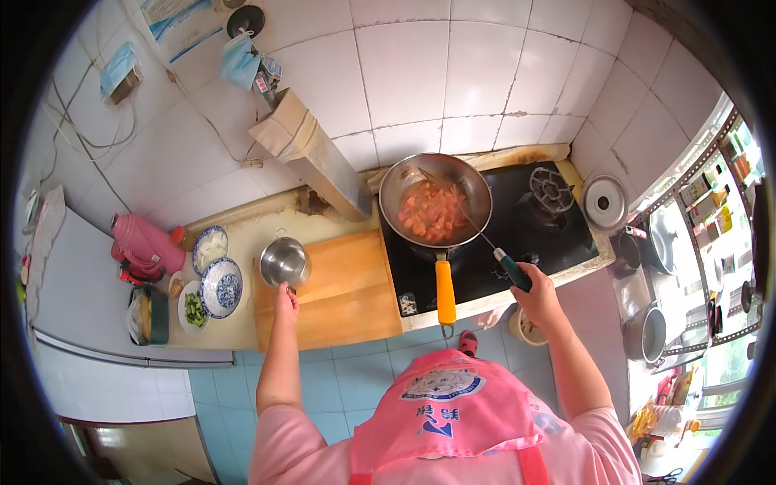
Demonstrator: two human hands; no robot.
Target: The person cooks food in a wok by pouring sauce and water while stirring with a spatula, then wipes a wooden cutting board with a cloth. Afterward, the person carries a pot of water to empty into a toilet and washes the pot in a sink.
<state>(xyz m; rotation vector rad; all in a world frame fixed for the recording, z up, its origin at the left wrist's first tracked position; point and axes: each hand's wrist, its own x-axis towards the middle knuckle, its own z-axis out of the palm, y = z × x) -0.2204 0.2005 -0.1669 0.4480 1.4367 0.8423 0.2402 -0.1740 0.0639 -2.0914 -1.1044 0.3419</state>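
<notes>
My right hand (533,293) is wrapped round the dark green handle of a spatula (508,265). Its thin metal shaft slants into a wok (390,222) on the stove, where chopped tomatoes (432,212) lie in reddish juice. The wok's yellow handle points toward me. With its fingers closed, my left hand (286,301) grips the near side of a small shiny metal bowl (283,260), over the left part of a wooden cutting board (339,283). No contents show in the bowl.
Left of the board stand a blue-patterned bowl (221,287), a plate of chopped greens (193,309), a dish of pale pieces (212,245) and a pink thermos (149,245). The black stove (525,226) has a second burner. A lid (605,202) leans at its right.
</notes>
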